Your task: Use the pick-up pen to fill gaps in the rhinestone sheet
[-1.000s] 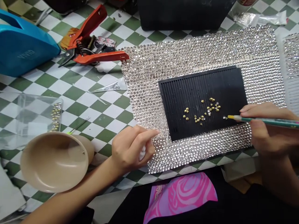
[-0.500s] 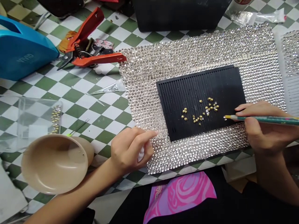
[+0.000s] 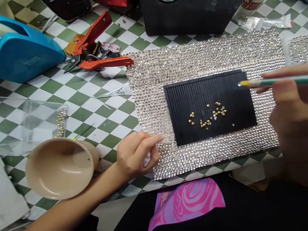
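Observation:
My right hand (image 3: 286, 96), blurred, grips a green pencil-like pen (image 3: 266, 82) with a yellow tip, held over the upper right of a black ridged tray (image 3: 185, 99). Several gold-backed rhinestones (image 3: 204, 123) lie scattered on the tray, and one clear stone (image 3: 233, 124) sits apart near its lower right. Under the tray spreads a sheet of silvery rhinestones (image 3: 154, 99). My left hand (image 3: 138, 154) rests at the sheet's lower left edge, index finger stretched onto it, the other fingers curled around a small white object (image 3: 147, 159).
A beige bowl (image 3: 60, 173) stands beside my left forearm, with a clear plastic box (image 3: 36, 125) behind it. Red-handled cutters (image 3: 96, 61) and a blue tape dispenser (image 3: 31, 54) lie at the upper left. A black container (image 3: 190, 16) stands at the back.
My right hand and the pen have moved up, away from the lower right of the tray. A clear stone now shows there. The whole view has shifted slightly; my left hand keeps its pose.

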### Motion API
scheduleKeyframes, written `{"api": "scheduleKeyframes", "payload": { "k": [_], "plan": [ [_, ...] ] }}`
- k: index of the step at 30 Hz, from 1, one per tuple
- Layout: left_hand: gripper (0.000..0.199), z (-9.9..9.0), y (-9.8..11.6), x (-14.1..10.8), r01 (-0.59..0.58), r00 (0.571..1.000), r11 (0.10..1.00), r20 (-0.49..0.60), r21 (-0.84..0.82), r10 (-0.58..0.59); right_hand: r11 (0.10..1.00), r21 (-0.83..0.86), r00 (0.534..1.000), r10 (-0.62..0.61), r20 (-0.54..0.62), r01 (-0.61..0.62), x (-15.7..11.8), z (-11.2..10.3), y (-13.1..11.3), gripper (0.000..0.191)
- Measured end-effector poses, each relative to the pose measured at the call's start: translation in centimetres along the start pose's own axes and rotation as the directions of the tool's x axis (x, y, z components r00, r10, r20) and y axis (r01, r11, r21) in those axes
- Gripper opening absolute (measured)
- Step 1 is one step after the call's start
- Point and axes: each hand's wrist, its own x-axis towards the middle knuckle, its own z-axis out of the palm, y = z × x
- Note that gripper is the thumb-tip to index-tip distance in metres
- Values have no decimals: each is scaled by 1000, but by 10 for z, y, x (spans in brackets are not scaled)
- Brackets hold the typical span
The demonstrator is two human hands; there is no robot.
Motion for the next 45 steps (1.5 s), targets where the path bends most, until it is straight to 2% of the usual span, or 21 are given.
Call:
{"api": "scheduleKeyframes", "payload": {
  "k": [3, 7, 11, 19, 23, 25, 32, 39, 45],
  "plan": [
    [24, 0, 0, -1, 2, 1000, 1000, -1, -4, -2, 992, -11, 981, -126, 148, 129, 26, 20, 15, 11],
    [24, -1, 0, -1, 9, 1000, 1000, 2, -7, -9, 986, -22, 943, -152, 296, 166, 44, 43, 23, 12],
    [24, -1, 1, -1, 23, 1000, 999, 2, -24, -22, 980, -69, 926, -150, 347, 184, 44, 52, 18, 14],
    [25, -1, 0, -2, 20, 1000, 999, 6, -43, -20, 952, -154, 894, -184, 410, 266, 42, 54, 17, 13],
    [24, -1, 0, -1, 25, 1000, 998, 13, -50, -24, 946, -159, 898, -203, 391, 283, 43, 48, 17, 11],
    [25, -1, 0, 0, 32, 999, 998, 17, -47, -31, 959, -139, 914, -184, 362, 249, 39, 40, 14, 10],
    [25, -1, -1, 0, 13, 1000, 999, -5, -45, -13, 993, -92, 964, -53, 260, 79, -5, 7, -6, 15],
    [25, -1, 0, 0, 18, 1000, 999, -22, -35, -19, 997, -83, 981, 17, 191, -2, -19, 3, -2, 18],
    [25, -1, 0, 0, 12, 1000, 999, -8, -30, -12, 1000, -1, 968, -9, 250, 9, -21, 2, 3, 17]
  ]
}}
